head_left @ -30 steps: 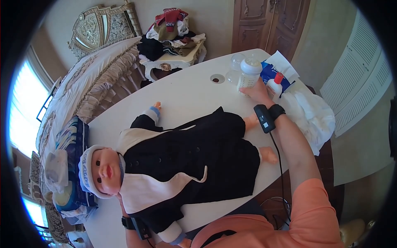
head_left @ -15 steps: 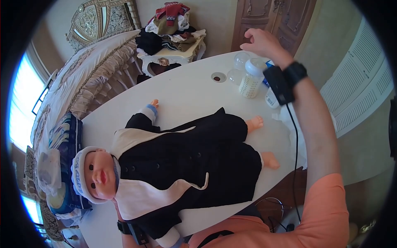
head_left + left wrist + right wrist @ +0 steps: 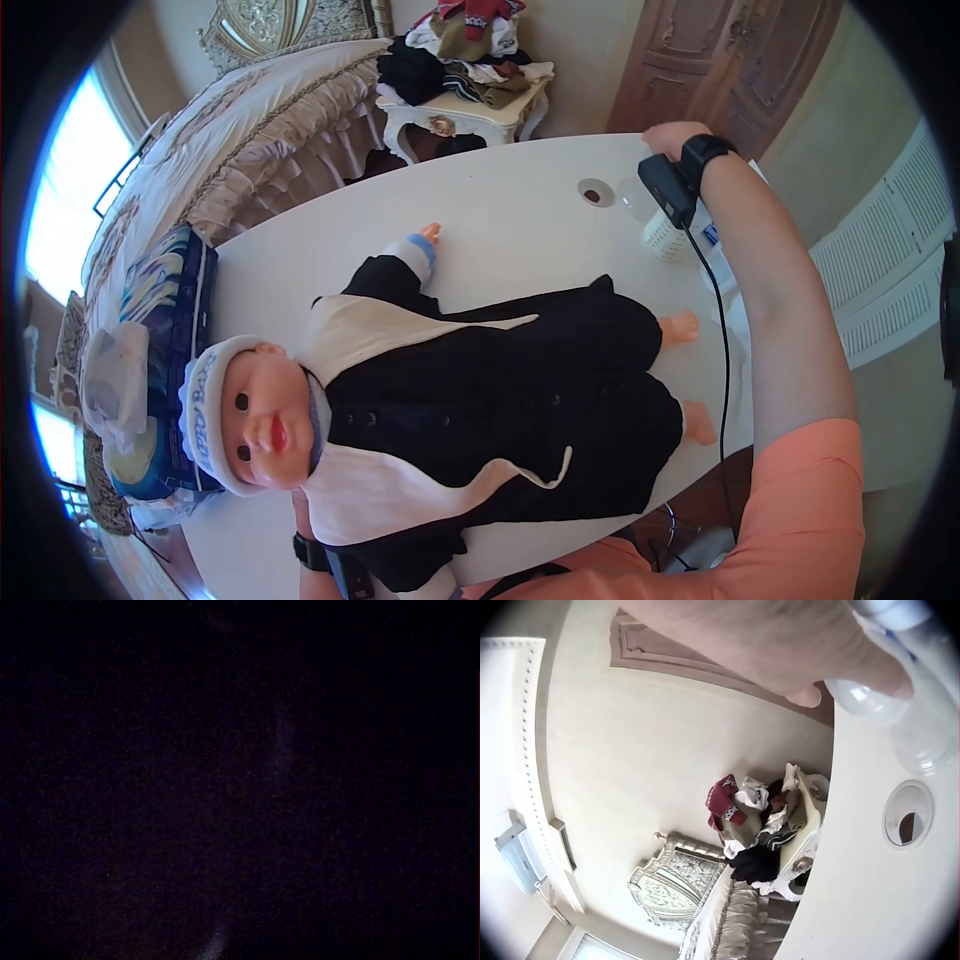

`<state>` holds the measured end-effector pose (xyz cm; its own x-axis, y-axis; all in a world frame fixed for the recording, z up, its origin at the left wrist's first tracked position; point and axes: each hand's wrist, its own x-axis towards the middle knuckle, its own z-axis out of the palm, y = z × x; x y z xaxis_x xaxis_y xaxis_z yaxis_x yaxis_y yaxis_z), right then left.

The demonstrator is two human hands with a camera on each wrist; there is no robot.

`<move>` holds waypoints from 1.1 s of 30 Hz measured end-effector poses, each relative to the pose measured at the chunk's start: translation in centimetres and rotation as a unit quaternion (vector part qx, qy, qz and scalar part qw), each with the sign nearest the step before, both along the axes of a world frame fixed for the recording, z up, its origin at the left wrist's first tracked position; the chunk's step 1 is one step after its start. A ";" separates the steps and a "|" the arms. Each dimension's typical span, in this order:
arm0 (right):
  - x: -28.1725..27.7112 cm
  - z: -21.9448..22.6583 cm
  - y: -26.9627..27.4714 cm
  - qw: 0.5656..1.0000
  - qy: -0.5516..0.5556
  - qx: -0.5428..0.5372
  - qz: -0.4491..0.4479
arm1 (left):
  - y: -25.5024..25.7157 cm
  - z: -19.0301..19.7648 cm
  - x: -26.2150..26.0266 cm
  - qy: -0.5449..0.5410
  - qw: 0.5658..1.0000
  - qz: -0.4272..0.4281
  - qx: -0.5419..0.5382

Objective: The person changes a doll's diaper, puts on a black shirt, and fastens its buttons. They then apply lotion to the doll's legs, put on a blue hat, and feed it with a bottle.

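A baby doll (image 3: 270, 415) in a white knit hat lies on its back on the white table (image 3: 480, 200), dressed in a black coat (image 3: 500, 400) with a cream collar. My left wrist reaches under the doll's neck and shoulder; that hand is hidden, and the left wrist view is almost black. At the table's far right end, my right hand (image 3: 675, 138) reaches past the baby bottle (image 3: 662, 240), which my wrist partly covers. In the right wrist view its fingers hold a clear plastic dome (image 3: 862, 703) between them.
A diaper pack (image 3: 170, 300) with a plastic-wrapped item (image 3: 115, 380) on it stands left of the doll's head. A round cable hole (image 3: 596, 193) opens in the tabletop. Behind are a bed (image 3: 290, 150) and a nightstand (image 3: 465, 110) piled with clothes.
My right hand has let go of the baby bottle, risen over the table's far end and come down by the clear plastic. The view has shifted; doll and left arm stay put.
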<state>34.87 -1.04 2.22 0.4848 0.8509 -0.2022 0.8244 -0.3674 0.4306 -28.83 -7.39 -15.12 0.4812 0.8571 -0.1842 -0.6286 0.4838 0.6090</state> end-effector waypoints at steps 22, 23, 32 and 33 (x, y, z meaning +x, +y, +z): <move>-5.9 9.9 -10.8 0.978 0.162 0.132 0.002 | 2.0 -0.1 1.4 -0.046 0.997 -0.024 0.048; -6.9 9.8 -11.0 0.982 0.159 0.105 0.006 | 2.0 0.0 1.4 -0.046 0.997 -0.026 0.049; -6.2 5.7 -11.2 0.979 0.136 0.152 -0.030 | 2.4 0.1 1.9 -0.051 0.997 -0.029 0.055; -6.0 5.6 -11.1 0.977 0.143 0.154 -0.026 | 2.4 0.2 2.0 -0.052 0.997 -0.028 0.055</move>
